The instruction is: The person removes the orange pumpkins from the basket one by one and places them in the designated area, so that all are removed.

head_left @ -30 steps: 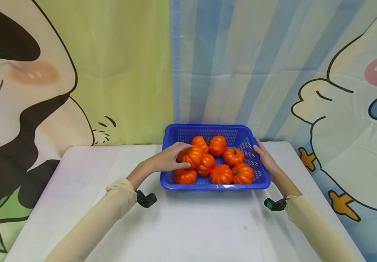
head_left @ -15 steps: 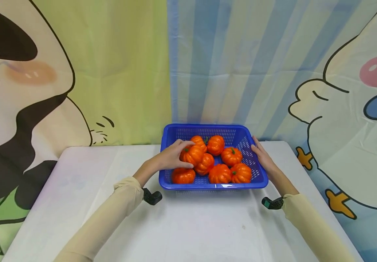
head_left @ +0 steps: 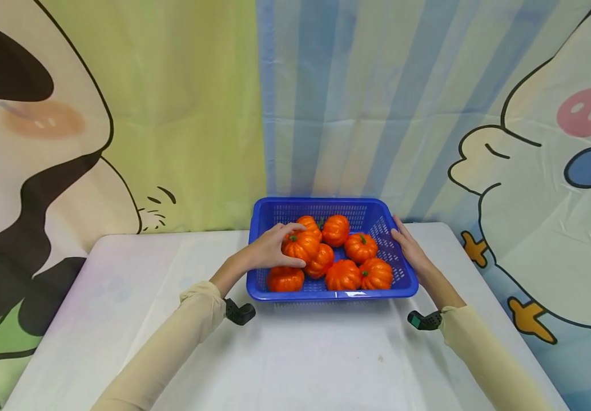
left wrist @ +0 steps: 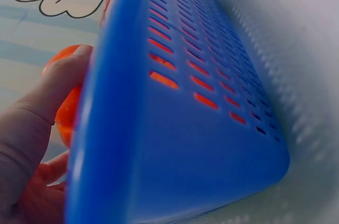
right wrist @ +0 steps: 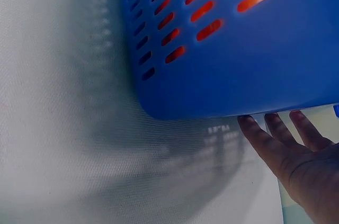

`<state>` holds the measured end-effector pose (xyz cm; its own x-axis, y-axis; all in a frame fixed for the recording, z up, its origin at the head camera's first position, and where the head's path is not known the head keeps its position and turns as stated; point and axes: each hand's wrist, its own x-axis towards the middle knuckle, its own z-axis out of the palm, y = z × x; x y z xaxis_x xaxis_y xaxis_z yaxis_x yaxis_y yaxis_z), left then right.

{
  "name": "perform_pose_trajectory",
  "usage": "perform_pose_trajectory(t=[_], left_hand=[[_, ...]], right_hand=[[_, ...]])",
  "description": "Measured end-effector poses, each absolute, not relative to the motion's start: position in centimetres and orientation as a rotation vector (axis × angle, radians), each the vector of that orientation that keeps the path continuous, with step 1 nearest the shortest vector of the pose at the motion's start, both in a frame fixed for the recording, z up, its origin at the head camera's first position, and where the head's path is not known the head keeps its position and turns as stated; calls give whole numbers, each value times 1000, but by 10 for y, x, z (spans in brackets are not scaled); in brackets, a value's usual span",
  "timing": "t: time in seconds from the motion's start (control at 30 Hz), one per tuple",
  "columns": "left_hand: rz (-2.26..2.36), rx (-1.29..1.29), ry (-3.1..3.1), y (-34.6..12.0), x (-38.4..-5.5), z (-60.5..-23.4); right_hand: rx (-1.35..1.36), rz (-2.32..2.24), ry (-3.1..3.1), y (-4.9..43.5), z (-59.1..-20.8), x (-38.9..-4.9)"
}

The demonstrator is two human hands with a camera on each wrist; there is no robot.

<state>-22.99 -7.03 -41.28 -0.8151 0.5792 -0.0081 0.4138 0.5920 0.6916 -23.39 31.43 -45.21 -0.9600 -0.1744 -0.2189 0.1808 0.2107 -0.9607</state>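
Several small orange pumpkins lie in a blue plastic basket with slotted walls. My left hand reaches over the basket's left rim, thumb and fingers curled round a pumpkin at the left of the pile. In the left wrist view, the basket wall partly hides this hand and the pumpkin. On the basket's right side, my right hand rests its fingers against the outer wall near the rim. The right wrist view shows those fingers extended and touching the basket.
The basket stands near the back edge of a white-covered table. Behind it hangs a cloth printed with cartoon animals. A black wrist device is on the left wrist and another on the right.
My left hand has moved slightly right and closed more round the pumpkin. The head view has shifted slightly, while my right hand stays at the basket's side.
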Motion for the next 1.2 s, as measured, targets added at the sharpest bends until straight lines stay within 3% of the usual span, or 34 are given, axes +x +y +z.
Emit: perform_pose_trajectory(t=[1.2], left_hand=[[1393,804,2726,-65,-222,-428]], right_hand=[[14,-1818,2210,313,-453,-234]])
